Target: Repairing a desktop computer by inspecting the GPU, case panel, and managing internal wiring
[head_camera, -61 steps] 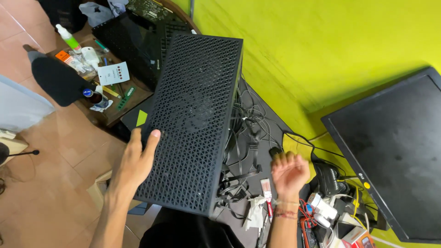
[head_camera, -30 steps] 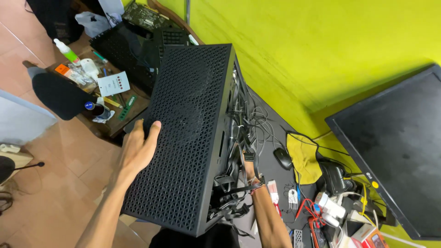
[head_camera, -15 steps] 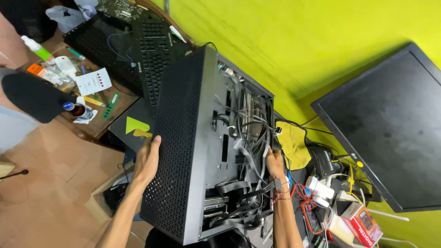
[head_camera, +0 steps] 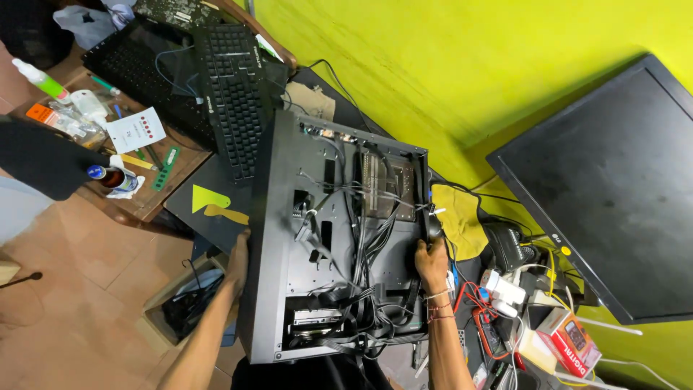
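A: Black computer case (head_camera: 339, 238), lying between both hands, open side up toward the camera. Cables and drive bays exposed inside.

B: Long axis?

A: Running away from the body, near end at the bottom edge of view, far end up by the black keyboard (head_camera: 234, 94). Tilted slightly, far end leaning right.

B: Left hand (head_camera: 237, 260)?

A: Pressed flat against the case's left outer wall, about midway down its length. Fingers mostly hidden behind the wall; seemingly spread against the panel, not curled round anything. Hard to tell more.

B: Right hand (head_camera: 432, 263)?

A: Clamped over the right rim of the case, fingers closed on the edge, thread bracelets at the wrist. Roughly level with the left along the long axis.

B: So which nearer?

A: Neither. Both in contact, one per long side, case squeezed between them across its short axis.

B: Surroundings on the right?

A: Yellow cloth (head_camera: 462, 217) just beside the right hand, touching the case's edge or nearly so. Dark monitor (head_camera: 613, 188) further right, against the yellow-green wall. Tangle of red and yellow wires and a white adapter near the wrist.

B: On the left?

A: Case wall overhanging the table (head_camera: 155, 198) edge; tiled floor and an open box below the left forearm.
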